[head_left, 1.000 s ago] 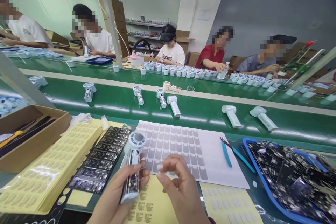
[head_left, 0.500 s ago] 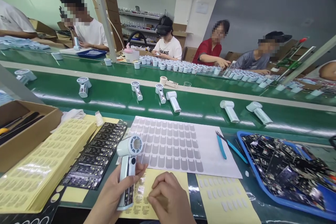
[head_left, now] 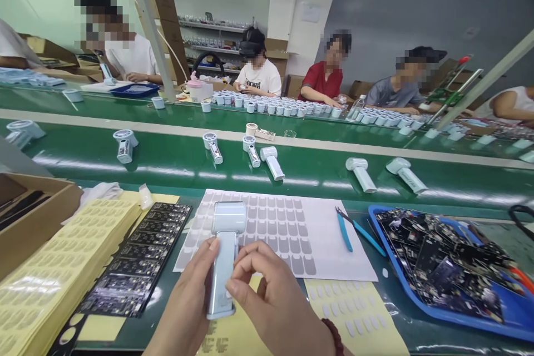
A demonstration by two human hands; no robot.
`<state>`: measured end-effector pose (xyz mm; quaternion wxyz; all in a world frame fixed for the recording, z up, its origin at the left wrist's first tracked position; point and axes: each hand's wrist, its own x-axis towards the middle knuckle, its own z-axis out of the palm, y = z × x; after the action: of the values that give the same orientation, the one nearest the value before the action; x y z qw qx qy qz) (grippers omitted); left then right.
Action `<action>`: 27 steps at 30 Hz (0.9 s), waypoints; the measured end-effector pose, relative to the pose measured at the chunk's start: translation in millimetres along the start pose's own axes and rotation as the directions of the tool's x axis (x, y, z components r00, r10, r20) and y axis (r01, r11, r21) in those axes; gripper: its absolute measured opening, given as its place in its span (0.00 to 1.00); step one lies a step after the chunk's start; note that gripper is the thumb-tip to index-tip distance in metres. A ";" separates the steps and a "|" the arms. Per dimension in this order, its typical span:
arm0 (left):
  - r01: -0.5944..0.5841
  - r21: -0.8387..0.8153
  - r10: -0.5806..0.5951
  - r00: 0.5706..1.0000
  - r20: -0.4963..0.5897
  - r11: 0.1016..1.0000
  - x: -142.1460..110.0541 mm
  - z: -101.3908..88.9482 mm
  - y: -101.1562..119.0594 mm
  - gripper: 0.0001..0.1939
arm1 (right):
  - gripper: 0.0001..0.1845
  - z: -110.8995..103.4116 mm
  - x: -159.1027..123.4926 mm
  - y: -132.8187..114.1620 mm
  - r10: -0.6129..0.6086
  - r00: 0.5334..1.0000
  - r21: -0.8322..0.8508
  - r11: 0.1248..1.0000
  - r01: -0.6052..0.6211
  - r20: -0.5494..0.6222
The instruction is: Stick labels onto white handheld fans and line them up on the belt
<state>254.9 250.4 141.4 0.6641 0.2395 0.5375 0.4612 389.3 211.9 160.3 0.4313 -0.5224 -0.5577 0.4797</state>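
Note:
My left hand (head_left: 194, 283) is wrapped round the handle of a light-blue handheld fan (head_left: 224, 267), which stands nearly upright with its smooth back toward me. Against the lower right of the handle, my right hand (head_left: 267, 289) has thumb and fingertips pinched together; whatever lies between them is too small to make out. Beneath the hands is a yellow sticker sheet (head_left: 223, 339) with small printed marks, largely covered. Behind the fan lies a white sheet (head_left: 325, 233) with rows of grey labels.
Cutting pliers (head_left: 345, 231) with blue handles lie on the white sheet's right side. A blue tray (head_left: 411, 289) of circuit boards stands at right. At left are stacked yellow label sheets (head_left: 75, 256), black circuit panels (head_left: 139, 261) and a cardboard box (head_left: 54, 211). More fans rest on the green conveyor (head_left: 175, 161); co-workers sit beyond.
The fan has been turned so its back, rather than its front, faces me. My right hand has risen from over the yellow sheet to the fan's handle.

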 end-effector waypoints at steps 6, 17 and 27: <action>0.046 -0.086 -0.046 0.999 0.005 0.995 6.6 12.3 1.5 0.19 | 0.09 -8.4 8.1 -2.0 -0.073 0.997 -0.078 0.994 0.070 -0.037; 0.294 -0.158 -0.277 0.953 0.124 0.943 5.6 33.6 22.0 0.15 | 0.06 -12.6 8.8 18.8 -0.494 0.788 -0.291 0.866 0.407 -0.369; -0.121 0.148 0.124 0.992 -0.013 0.982 115.6 44.4 117.4 0.04 | 0.29 -112.9 57.0 60.2 -0.080 0.909 -0.663 0.711 -0.235 -0.409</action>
<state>254.3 412.8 193.5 0.6090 0.3154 0.5616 0.4629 505.7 277.8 118.7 0.2872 -0.7577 -0.5712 0.1309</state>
